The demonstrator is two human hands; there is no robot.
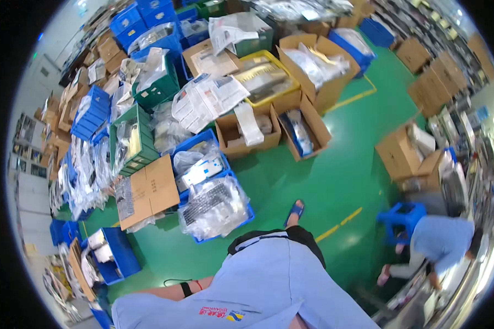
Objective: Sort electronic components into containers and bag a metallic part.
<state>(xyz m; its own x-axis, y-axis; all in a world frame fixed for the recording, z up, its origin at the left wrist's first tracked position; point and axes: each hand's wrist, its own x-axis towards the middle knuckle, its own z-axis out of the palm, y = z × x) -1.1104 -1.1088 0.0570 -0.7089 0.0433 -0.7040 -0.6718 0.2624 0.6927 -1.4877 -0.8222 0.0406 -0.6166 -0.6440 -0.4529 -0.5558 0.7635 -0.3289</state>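
Note:
My left forearm [167,292] crosses the lower left, bare below a light blue sleeve. A black band [186,289] and a thin red cord circle its wrist. Just past the wrist my left hand [207,282] goes out of sight behind my blue shirt [258,277], so its fingers are hidden. Whether it holds anything cannot be made out. My right hand does not show. Nearest to me stands a blue crate [251,211], heaped with keyboards [206,204] in clear plastic wrap.
Ahead and left are stacked crates, including a green crate [134,159] and a yellow crate [296,82]. Open cardboard boxes [247,145] border the green floor [335,170]. At right, a person in blue [442,241] bends beside a blue stool [400,216].

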